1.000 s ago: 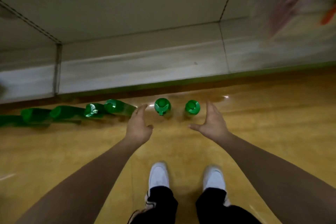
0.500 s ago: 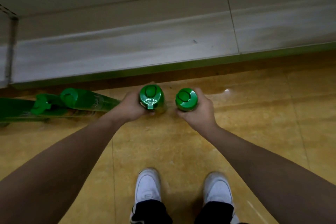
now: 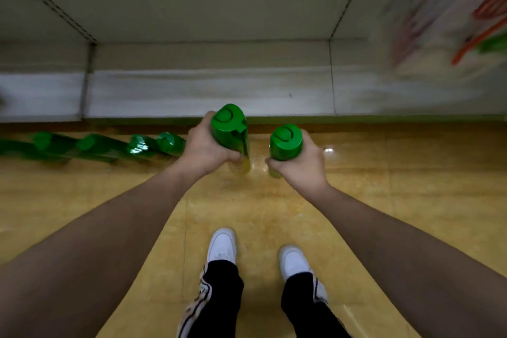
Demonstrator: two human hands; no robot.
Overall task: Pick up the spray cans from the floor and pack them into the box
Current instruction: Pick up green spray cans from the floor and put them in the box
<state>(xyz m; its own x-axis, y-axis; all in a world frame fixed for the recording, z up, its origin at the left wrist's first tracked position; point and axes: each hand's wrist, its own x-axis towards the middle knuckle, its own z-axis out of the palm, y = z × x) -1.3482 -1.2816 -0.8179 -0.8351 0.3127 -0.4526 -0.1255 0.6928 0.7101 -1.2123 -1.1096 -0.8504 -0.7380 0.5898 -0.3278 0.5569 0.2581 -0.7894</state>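
Note:
My left hand (image 3: 204, 149) is wrapped around a green-capped spray can (image 3: 229, 129), held upright above the floor. In my right hand (image 3: 299, 166) is a second green-capped spray can (image 3: 286, 141), also upright and lifted. Several more green spray cans (image 3: 109, 145) stand in a row on the yellow floor to the left, close to the shelf base. The box is not in view.
An empty grey shelf (image 3: 208, 90) runs across the view just beyond the cans. Blurred red and orange items (image 3: 488, 22) sit at the upper right. My white shoes (image 3: 222, 244) stand on the yellow tiled floor below my hands.
A second ago both hands were open beside the two standing cans. They closed on the cans and have now lifted them off the floor; the view has tilted up.

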